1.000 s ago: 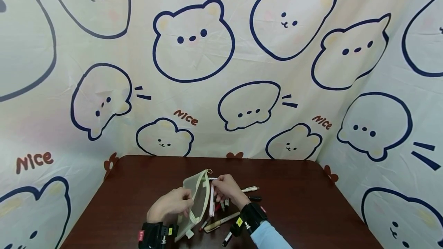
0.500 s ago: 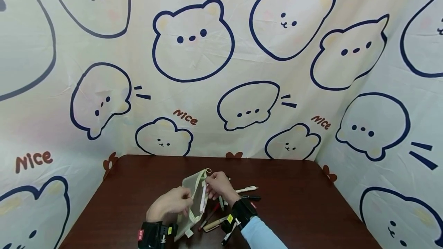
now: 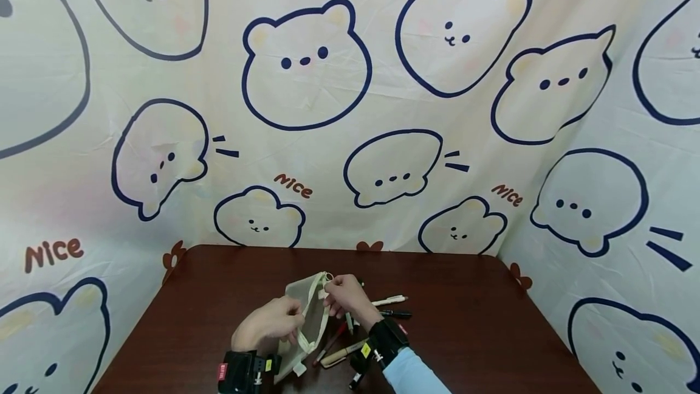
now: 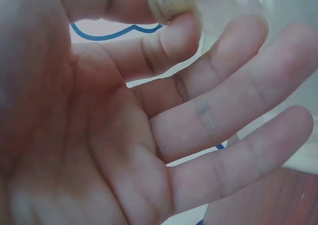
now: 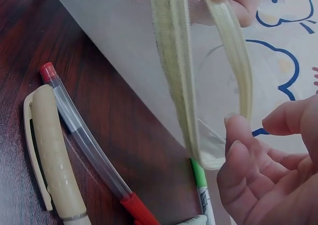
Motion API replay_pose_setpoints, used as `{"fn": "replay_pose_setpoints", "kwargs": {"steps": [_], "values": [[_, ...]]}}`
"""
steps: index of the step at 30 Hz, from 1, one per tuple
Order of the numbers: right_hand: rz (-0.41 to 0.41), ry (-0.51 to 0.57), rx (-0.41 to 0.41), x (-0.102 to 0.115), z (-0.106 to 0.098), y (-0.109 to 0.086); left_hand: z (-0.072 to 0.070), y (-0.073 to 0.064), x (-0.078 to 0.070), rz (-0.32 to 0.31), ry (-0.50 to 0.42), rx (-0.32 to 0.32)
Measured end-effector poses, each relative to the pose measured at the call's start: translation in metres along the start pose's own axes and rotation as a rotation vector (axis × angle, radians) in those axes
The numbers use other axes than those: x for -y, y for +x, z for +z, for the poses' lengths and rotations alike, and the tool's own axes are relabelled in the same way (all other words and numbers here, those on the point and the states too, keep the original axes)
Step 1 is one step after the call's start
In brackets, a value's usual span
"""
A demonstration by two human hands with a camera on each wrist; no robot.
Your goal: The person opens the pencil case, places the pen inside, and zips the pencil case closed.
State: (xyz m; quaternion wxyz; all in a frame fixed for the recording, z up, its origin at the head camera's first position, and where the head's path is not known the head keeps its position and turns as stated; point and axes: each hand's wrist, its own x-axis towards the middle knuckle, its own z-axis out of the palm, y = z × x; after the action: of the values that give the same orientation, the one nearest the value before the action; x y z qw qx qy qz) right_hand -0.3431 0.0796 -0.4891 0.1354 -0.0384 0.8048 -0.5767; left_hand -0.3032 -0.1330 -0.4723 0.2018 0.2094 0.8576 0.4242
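Note:
A pale yellow-green mesh pencil case stands with its zipped mouth spread toward the right. My left hand pinches one zip edge between thumb and index finger, the other fingers extended along the mesh in the left wrist view. At the far end of the mouth is my right hand, its fingers bent. In the right wrist view the right hand has fingertips right at the zip edge, thumb and index finger apart, and no pen shows between them.
Below the right hand lie a beige pen, a clear pen with red cap and a green-ended marker. Farther right on the brown table are a white pen and a black pen. A bear-print cloth surrounds the table.
My right hand moved left to the case's mouth with a slim white item, which went in at the opening and no longer shows. The left hand kept its grip.

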Motion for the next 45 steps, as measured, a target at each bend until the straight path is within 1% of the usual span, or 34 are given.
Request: {"fn": "replay_pose_setpoints", "kwargs": {"steps": [3, 7, 13, 17, 19, 22, 25, 27, 30, 33, 38, 42, 45], "values": [[-0.017, -0.021, 0.008, 0.0, -0.004, -0.006, 0.0, 0.0, 0.0, -0.01, -0.02, 0.005], [-0.047, -0.06, 0.036, -0.003, -0.01, -0.014, -0.001, -0.001, 0.0, 0.0, -0.043, 0.022], [-0.099, -0.153, 0.055, -0.008, -0.022, -0.025, -0.002, -0.002, -0.003, 0.023, -0.032, 0.018], [-0.118, -0.304, 0.064, -0.012, -0.031, -0.036, -0.002, -0.002, -0.004, 0.016, -0.034, 0.018], [-0.116, -0.409, 0.065, -0.014, -0.036, -0.045, -0.001, -0.001, -0.005, 0.013, -0.034, 0.02], [-0.117, -0.579, 0.043, -0.017, -0.042, -0.057, 0.0, -0.001, -0.005, 0.014, -0.029, 0.02], [-0.095, -0.727, -0.003, -0.021, -0.048, -0.067, 0.0, 0.001, -0.006, 0.019, -0.022, 0.017], [-0.065, -0.811, -0.027, -0.025, -0.052, -0.073, -0.001, 0.001, -0.006, 0.021, -0.02, 0.017], [-0.025, -0.894, -0.04, -0.031, -0.055, -0.079, -0.004, 0.001, -0.006, 0.013, -0.028, 0.019], [0.0, -0.937, -0.041, -0.04, -0.057, -0.084, -0.005, 0.0, -0.006, 0.0, -0.028, 0.015], [0.035, -0.955, -0.03, -0.057, -0.054, -0.087, -0.005, -0.001, -0.002, -0.014, -0.028, 0.016], [0.052, -0.946, -0.034, -0.067, -0.049, -0.085, -0.004, -0.003, 0.002, -0.006, -0.033, 0.027], [0.072, -0.92, -0.018, -0.069, -0.047, -0.083, -0.003, -0.005, 0.003, 0.001, -0.039, 0.033]]}}
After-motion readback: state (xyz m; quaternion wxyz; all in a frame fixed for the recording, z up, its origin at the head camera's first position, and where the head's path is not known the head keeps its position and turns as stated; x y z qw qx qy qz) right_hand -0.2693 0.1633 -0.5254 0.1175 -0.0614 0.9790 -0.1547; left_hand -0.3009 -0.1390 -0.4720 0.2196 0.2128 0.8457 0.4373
